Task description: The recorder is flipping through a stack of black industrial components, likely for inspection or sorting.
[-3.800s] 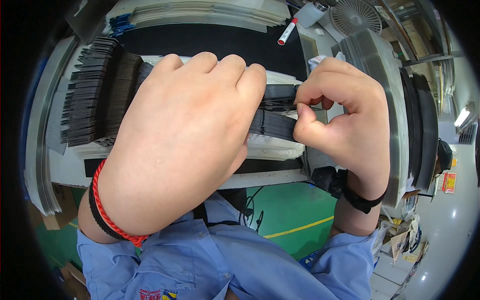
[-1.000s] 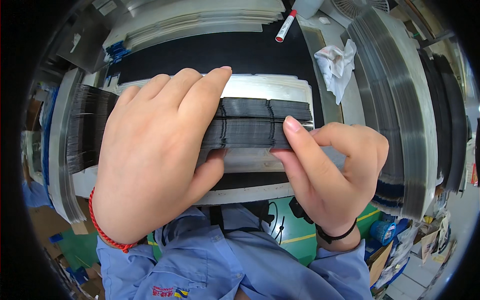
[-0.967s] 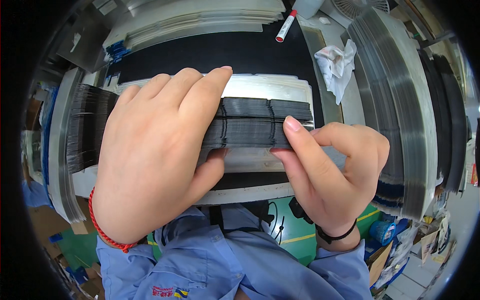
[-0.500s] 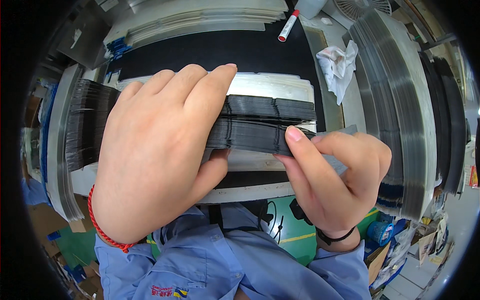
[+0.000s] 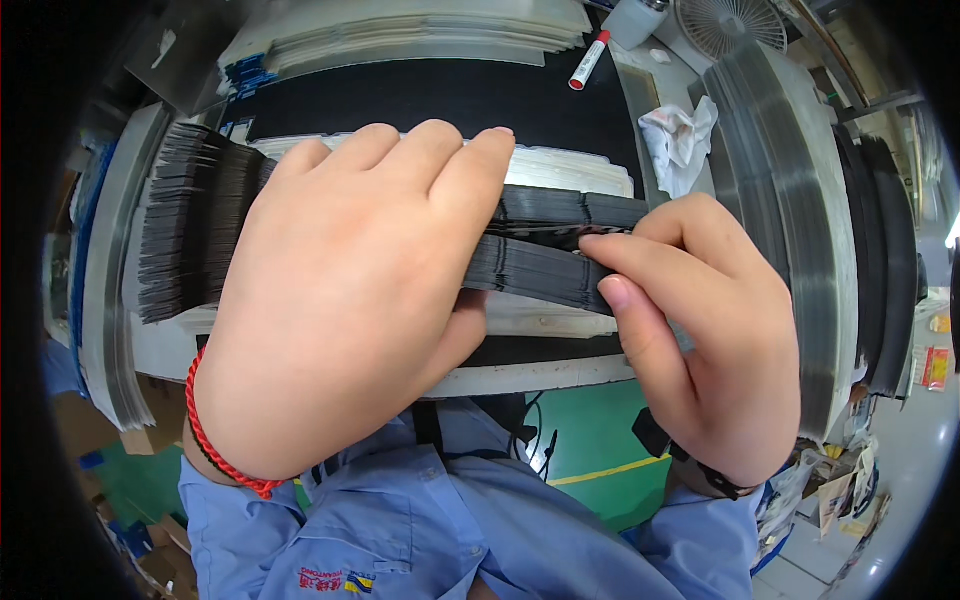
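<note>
A thick stack of thin black sheets point(image 5: 545, 270) stands on edge above the pale sheets on the bench. My left hand point(image 5: 360, 280) lies across it, fingers over the far side and thumb under the near side, gripping it. Toward the right end the stack is parted by a dark gap, with a far bundle point(image 5: 570, 209) and a near bundle. My right hand point(image 5: 715, 320) pinches the right end of the near bundle between thumb and forefinger. The left palm hides the stack's middle, while its fanned left end point(image 5: 185, 225) shows beyond the wrist.
Stacked translucent sheets point(image 5: 400, 40) lie at the back, and more stand on edge at the right point(image 5: 800, 200). A red-capped marker point(image 5: 589, 62), a crumpled white tissue point(image 5: 680, 140), a white bottle point(image 5: 634, 20) and a fan point(image 5: 733, 22) are at the back right.
The gap between the two bundles has widened at the right end. My right forefinger has moved into the gap, with the thumb at the near bundle's end. The left hand has shifted slightly right.
</note>
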A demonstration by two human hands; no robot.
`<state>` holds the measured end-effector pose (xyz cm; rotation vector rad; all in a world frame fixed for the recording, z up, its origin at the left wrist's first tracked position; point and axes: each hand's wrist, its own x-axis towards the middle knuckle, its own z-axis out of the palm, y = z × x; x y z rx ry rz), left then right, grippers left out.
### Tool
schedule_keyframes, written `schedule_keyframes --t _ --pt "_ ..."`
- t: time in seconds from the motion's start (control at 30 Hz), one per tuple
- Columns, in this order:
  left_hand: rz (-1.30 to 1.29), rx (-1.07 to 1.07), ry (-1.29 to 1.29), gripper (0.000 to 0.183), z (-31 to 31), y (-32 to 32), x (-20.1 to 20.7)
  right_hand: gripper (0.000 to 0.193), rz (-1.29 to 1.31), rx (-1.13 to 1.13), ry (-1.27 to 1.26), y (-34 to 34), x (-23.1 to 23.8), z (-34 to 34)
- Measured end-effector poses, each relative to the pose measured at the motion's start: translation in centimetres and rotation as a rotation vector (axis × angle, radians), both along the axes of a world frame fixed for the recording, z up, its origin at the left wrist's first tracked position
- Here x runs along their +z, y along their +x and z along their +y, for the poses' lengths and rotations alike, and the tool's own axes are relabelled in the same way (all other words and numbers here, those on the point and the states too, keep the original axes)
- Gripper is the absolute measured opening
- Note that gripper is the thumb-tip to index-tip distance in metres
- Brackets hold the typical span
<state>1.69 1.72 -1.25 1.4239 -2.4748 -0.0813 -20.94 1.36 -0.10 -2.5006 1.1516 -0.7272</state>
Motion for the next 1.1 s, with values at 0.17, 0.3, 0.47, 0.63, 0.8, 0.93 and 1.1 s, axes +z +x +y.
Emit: schedule_keyframes --t 0.17,0.3,0.47,0.63,0.8,0.93,1.1 --pt "0.036 -0.013 0.015 0.081 0.2 0.4 -0.2 0.019 0.04 0.064 0.069 0.3 0.9 -0.8" --pt "0.027 -0.029 0.053 0.08 0.1 0.5 0.1 0.014 0.018 0.045 0.179 0.0 1.2 -1.2" --pt "-0.009 -0.036 0.039 0.077 0.0 0.6 -0.1 0.01 0.005 0.013 0.241 0.1 1.2 -1.5" --pt "-0.001 -0.04 0.012 0.075 0.1 0.7 -0.1 0.009 0.011 0.02 0.291 0.1 1.7 -2.1" --pt "-0.028 -0.029 0.017 0.073 0.1 0.7 -0.2 0.01 0.02 -0.011 0.36 0.3 2.0 -2.6" --pt "-0.02 -0.027 0.003 0.072 0.1 0.6 -0.3 0.01 0.034 -0.013 0.363 0.4 2.1 -3.1" --pt "0.02 -0.039 -0.004 0.072 0.1 0.7 -0.3 0.011 0.06 -0.016 0.316 0.4 2.1 -3.3"
